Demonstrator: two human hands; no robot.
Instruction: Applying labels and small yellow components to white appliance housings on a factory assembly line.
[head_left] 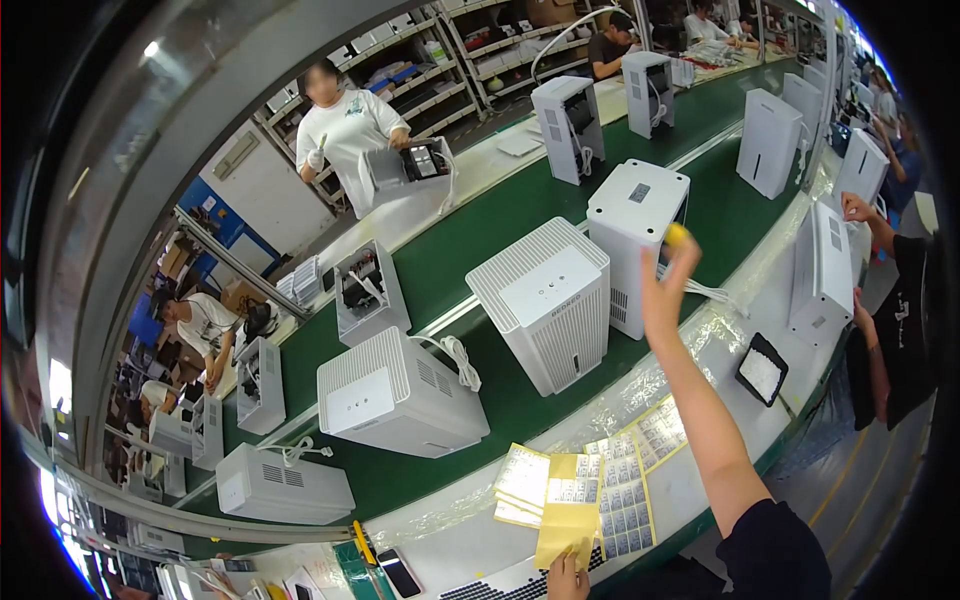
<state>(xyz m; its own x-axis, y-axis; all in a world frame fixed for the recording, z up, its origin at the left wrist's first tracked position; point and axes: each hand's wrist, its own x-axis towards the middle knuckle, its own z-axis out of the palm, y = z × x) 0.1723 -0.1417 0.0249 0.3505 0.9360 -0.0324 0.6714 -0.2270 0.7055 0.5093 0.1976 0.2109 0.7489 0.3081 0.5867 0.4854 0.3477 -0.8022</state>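
My left hand (568, 578) pinches the lower end of a yellow backing sheet (565, 530), which lies over several sheets of silver labels (625, 500). My right arm reaches forward over the belt. At its end, my right hand (665, 295) is raised with fingers apart, in front of the right edge of a white box-shaped appliance (612, 222). Something small and yellow (677, 235) covers or sits at one fingertip; I cannot tell which. That appliance has a grey label (640, 193) and dark feet on its upper face. Whether the hand touches it is unclear.
Several white appliances (545, 310) stand or lie on the green belt (450, 400), some with cords. A black tray (761, 370) of white pieces sits right. A phone (400, 573) and yellow-handled cutter (363, 542) lie near left. A co-worker (905, 320) handles an appliance at right.
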